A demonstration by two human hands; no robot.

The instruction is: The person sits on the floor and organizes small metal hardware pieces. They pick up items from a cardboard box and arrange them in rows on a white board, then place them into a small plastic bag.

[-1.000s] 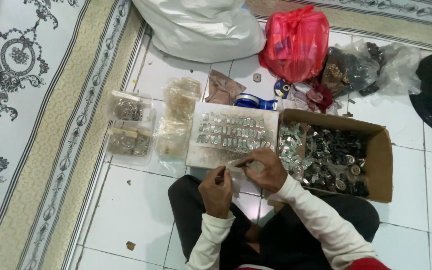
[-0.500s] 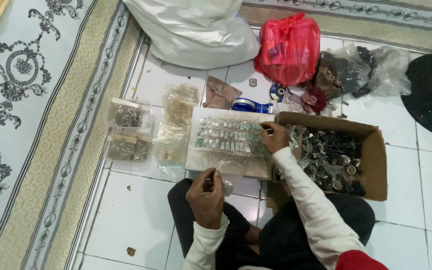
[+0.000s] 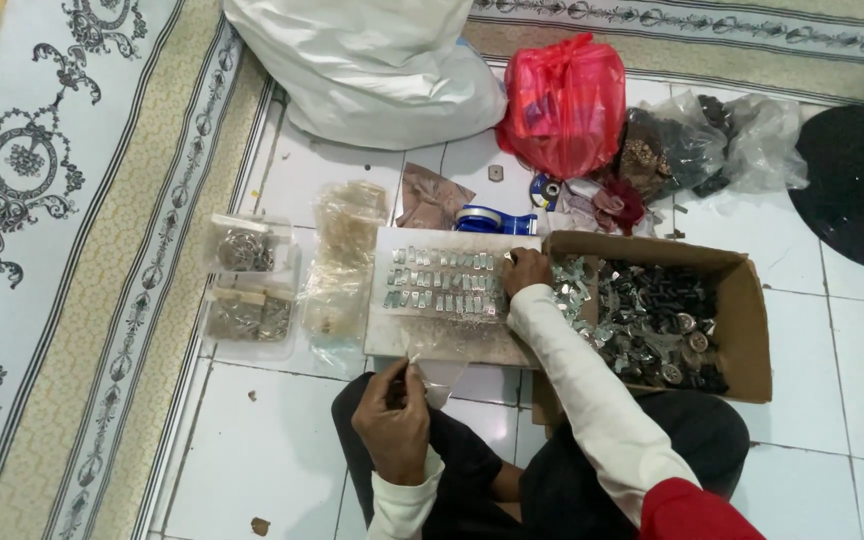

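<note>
My right hand reaches forward to the right edge of a flat white board, its fingers closed on small silvery metal pieces that lie in rows on the board. My left hand is low near my lap, pinching a small clear plastic bag at the board's near edge. Just right of the board stands an open cardboard box full of shiny metal parts.
Clear plastic containers and clear bags of parts lie left of the board. Behind are a blue tape dispenser, a red plastic bag, a big white sack and a black round object. A patterned rug covers the left.
My right hand has gone from beside my left hand near the board's front edge forward to the board's right edge by the box. My left hand stays low with the bag.
</note>
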